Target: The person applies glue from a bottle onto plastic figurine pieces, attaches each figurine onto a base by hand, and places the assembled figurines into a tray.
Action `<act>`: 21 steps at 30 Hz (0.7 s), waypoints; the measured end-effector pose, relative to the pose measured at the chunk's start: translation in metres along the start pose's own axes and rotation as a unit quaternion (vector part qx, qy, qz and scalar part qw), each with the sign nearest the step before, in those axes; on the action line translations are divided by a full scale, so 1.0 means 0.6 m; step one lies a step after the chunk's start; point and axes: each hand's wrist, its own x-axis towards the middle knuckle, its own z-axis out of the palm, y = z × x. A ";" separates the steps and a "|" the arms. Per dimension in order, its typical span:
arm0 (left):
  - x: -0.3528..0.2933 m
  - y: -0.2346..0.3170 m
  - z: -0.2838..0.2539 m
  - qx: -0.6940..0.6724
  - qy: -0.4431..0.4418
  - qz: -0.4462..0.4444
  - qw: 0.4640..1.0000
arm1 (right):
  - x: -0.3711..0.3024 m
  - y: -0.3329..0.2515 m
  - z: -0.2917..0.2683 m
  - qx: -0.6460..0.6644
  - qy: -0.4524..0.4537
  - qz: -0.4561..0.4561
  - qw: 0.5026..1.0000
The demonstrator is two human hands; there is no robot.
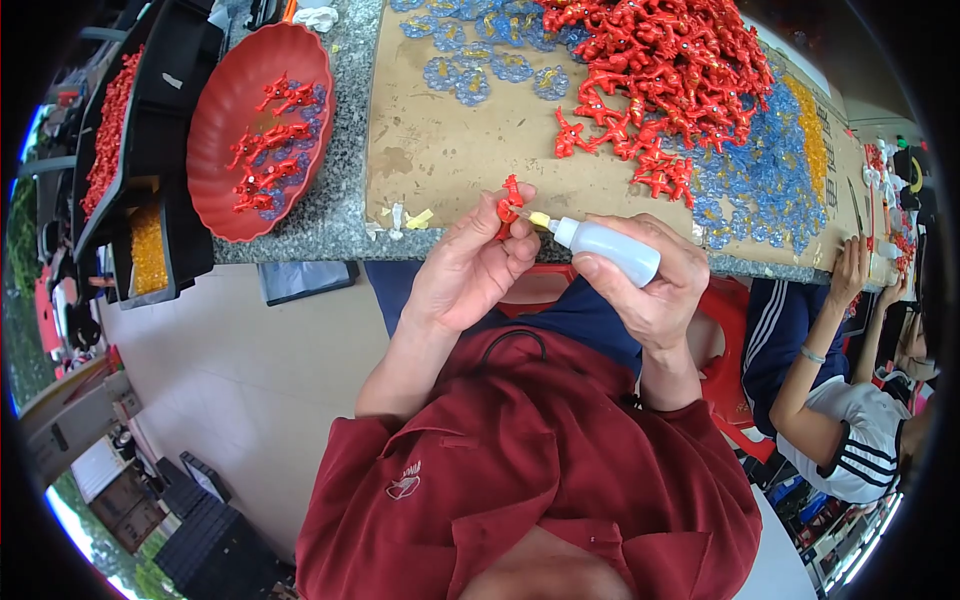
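Between the thumb and fingers of my left hand is a small red plastic figure, held upright above the table's near edge. My right hand is closed around a pale squeeze bottle with a yellow nozzle. The bottle lies sideways, its narrow tip at the figure; whether it touches, I cannot tell. Beyond my hands, a large heap of red figures lies on a cardboard sheet. Clear blue flower-shaped pieces are spread beside the heap, and more blue pieces lie at the far left of the cardboard.
To the left, a red scalloped bowl holds several red figures on blue pieces. Black bins with small red and yellow parts stand past it. Yellow pieces line the cardboard's right side. A co-worker's arm reaches the table at right.
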 end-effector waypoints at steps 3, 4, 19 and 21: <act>-0.001 0.001 -0.003 0.005 -0.001 0.003 1.000 | -0.003 -0.001 -0.007 0.010 0.000 0.018 1.000; 0.000 0.002 -0.004 0.004 -0.007 0.006 1.000 | -0.005 -0.002 -0.010 0.008 -0.001 0.045 0.999; -0.051 0.024 -0.020 0.095 0.066 0.111 0.987 | 0.065 0.056 0.144 -0.032 -0.030 0.054 0.998; -0.054 0.027 -0.026 0.089 0.064 0.107 0.988 | 0.070 0.058 0.139 -0.040 -0.051 0.052 0.997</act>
